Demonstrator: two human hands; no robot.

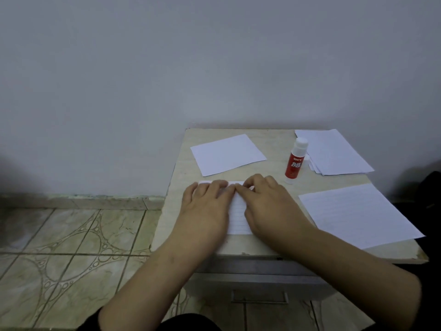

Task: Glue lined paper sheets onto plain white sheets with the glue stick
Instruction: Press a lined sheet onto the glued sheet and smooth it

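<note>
1. Head view: both hands lie flat on one lined sheet (pixel 238 212) at the near middle of the table (pixel 181 187). Left hand (pixel 205 206) and right hand (pixel 269 206) have fingers straight, pressing down, gripping nothing.
2. Likely step: smoothing this lined sheet onto a plain one beneath; the under sheet barely shows, so not certain.
3. Glue stick (pixel 295 160) stands upright and capped beyond the right hand, apart from it.
4. Plain white sheet (pixel 228 155) lies alone at far left, nothing on it.
5. Lined stack (pixel 353 215) at near right and paper pile (pixel 334 152) at far right, its kind unclear, suggest several pairs remain.
</note>
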